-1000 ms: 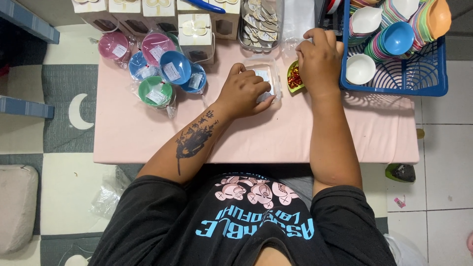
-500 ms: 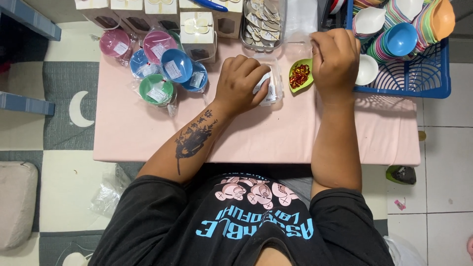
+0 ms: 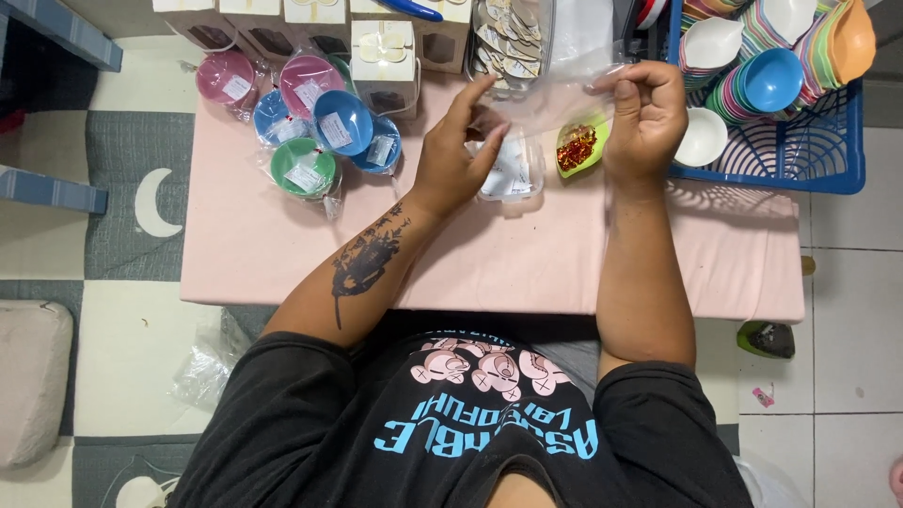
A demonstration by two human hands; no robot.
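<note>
Both hands are raised over the back of a pink low table (image 3: 527, 268). My right hand (image 3: 647, 115) pinches one edge of a clear plastic bag (image 3: 555, 99). My left hand (image 3: 458, 150) touches the bag's other edge with its fingertips, fingers spread. Below the bag lies a small green leaf-shaped dish (image 3: 580, 146) filled with red and gold bits. A clear plastic container with white paper slips (image 3: 513, 171) sits on the table under my left hand.
Wrapped bowls in pink, blue and green (image 3: 306, 118) cluster at the table's back left. White cardboard boxes (image 3: 384, 55) line the back edge. A blue wire basket (image 3: 800, 150) at right holds stacked coloured dishes. A clear tub of paper tags (image 3: 508, 38) stands behind.
My right hand brought the clear bag from the back toward the middle. My left hand lifted off the clear container and rose to the bag. The green dish now sits uncovered on the table.
</note>
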